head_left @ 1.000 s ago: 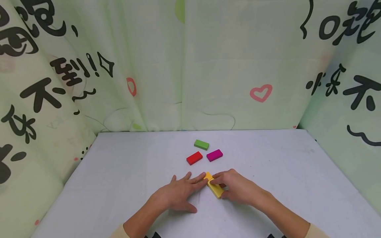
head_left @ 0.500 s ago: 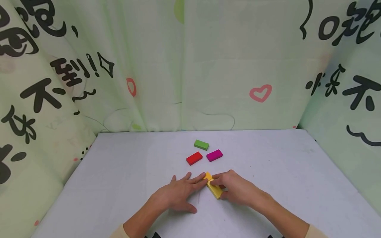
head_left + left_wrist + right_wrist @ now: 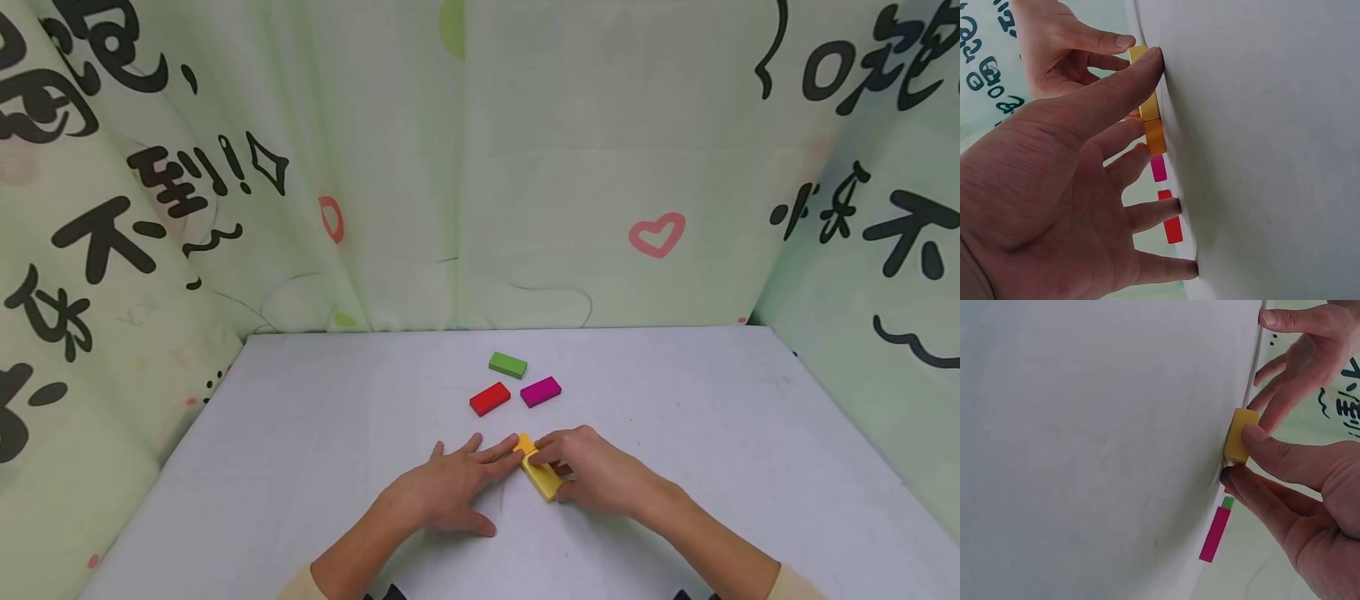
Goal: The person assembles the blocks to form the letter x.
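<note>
A yellow block (image 3: 542, 479) and an orange-yellow block (image 3: 524, 443) lie end to end on the white table, slanting across the gap between the hands. My right hand (image 3: 603, 475) pinches the yellow block, its thumb at the near end and its fingers toward the joint. Spread flat-fingered beside them, my left hand (image 3: 453, 485) touches the left side of the blocks with its leading fingertips. In the left wrist view the seam shows between the yellow block (image 3: 1149, 109) and the orange-yellow block (image 3: 1155, 137). The right wrist view shows the thumb against the yellow block's (image 3: 1238, 431) end.
Beyond the hands lie a red block (image 3: 490, 399), a magenta block (image 3: 541, 392) and a green block (image 3: 508, 365), loosely grouped. The white table (image 3: 337, 400) ends at a pale green curtain (image 3: 525, 208) with black writing, which also hangs along both sides.
</note>
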### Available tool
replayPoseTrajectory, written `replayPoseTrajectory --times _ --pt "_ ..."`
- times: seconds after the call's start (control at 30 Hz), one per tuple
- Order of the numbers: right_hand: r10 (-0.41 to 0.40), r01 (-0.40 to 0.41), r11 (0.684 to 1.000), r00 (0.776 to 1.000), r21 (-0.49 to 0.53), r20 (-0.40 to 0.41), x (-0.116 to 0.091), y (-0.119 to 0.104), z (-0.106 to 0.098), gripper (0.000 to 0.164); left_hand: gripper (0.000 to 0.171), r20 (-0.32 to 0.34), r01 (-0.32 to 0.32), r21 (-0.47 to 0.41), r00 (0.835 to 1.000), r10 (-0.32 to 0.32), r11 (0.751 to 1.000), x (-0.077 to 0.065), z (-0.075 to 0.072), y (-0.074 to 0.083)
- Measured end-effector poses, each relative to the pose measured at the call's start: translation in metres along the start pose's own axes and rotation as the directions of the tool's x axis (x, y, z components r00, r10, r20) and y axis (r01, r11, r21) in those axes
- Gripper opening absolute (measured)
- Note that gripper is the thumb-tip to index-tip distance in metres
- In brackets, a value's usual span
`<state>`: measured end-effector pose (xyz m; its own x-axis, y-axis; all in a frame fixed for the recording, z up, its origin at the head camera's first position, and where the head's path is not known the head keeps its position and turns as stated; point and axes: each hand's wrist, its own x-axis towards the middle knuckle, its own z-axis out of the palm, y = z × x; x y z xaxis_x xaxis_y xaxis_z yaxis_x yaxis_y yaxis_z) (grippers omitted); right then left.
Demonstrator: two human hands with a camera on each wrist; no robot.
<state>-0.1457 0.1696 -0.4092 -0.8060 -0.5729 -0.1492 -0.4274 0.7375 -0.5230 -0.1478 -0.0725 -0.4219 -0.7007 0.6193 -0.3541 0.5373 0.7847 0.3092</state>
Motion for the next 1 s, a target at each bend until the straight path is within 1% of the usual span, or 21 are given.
replayPoseTrajectory --times 0.23,0.47,0.8,1.0 --pt "-0.012 0.012 1.0 1.0 0.021 0.004 0.0008 0.0017 -0.0008 0.046 0.094 0.002 0.002 0.003 1.0 -0.002 1.0 0.001 -0.0006 -0.0005" --pt "-0.011 0.011 1.0 1.0 0.019 0.002 0.0033 0.0044 -0.0011 0.045 0.094 0.001 0.006 -0.001 1.0 -0.006 1.0 0.0009 -0.0013 0.0" --pt "-0.064 0.065 0.998 0.998 0.011 -0.003 0.0019 0.0082 -0.0031 0.05 0.094 -0.015 -0.009 -0.002 1.0 0.008 1.0 -0.0021 -0.002 0.0003" --pt "-0.079 0.08 0.996 0.997 0.026 -0.02 0.0009 0.0103 -0.0036 0.047 0.095 -0.026 -0.025 0.007 0.999 0.025 1.0 -0.0034 -0.002 -0.0014"
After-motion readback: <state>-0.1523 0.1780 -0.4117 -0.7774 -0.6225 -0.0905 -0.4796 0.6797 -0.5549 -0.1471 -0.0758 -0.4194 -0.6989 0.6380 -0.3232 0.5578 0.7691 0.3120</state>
